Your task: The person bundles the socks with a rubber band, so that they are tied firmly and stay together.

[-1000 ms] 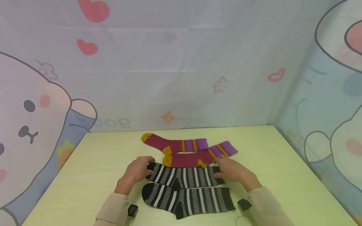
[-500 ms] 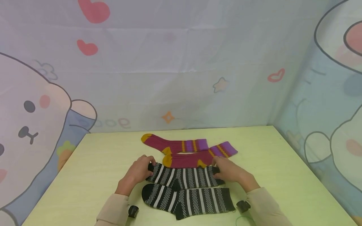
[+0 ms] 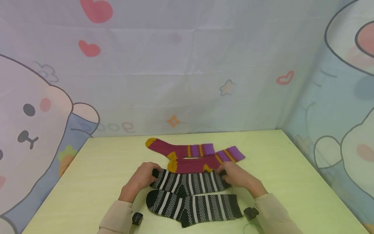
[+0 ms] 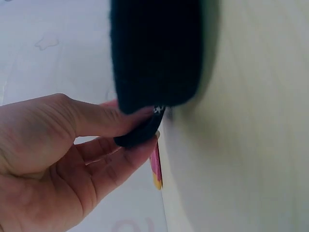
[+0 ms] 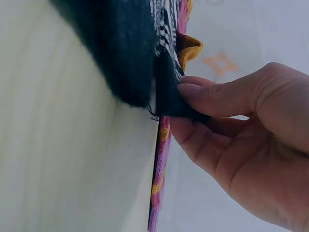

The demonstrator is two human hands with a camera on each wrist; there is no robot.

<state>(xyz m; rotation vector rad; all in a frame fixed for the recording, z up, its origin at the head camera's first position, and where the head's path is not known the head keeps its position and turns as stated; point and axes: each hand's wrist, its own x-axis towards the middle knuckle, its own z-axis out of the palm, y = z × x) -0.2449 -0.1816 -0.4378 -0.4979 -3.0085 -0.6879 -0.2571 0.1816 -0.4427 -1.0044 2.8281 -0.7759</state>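
Note:
Two black socks with white and grey patterned stripes lie side by side, toes to the left. The farther striped sock (image 3: 193,182) is pinched at its black toe by my left hand (image 3: 143,177), thumb on one face and fingers behind, as the left wrist view shows. At its cuff end, my right hand (image 3: 238,175) pinches the dark edge between thumb and fingers, lifting it a little in the right wrist view. The nearer striped sock (image 3: 194,208) lies flat in front, untouched by either hand.
Behind the striped pair lie two maroon socks with mustard toes and heels and purple cuffs: a far maroon sock (image 3: 178,149) and a closer maroon sock (image 3: 190,165). A pale yellow table (image 3: 87,188) bears everything, with a printed cloth backdrop (image 3: 187,97) behind it.
My right hand has shifted slightly left and its fingers have closed on the cuff of the farther striped sock. My left hand has curled more over the toe. The other socks stay put.

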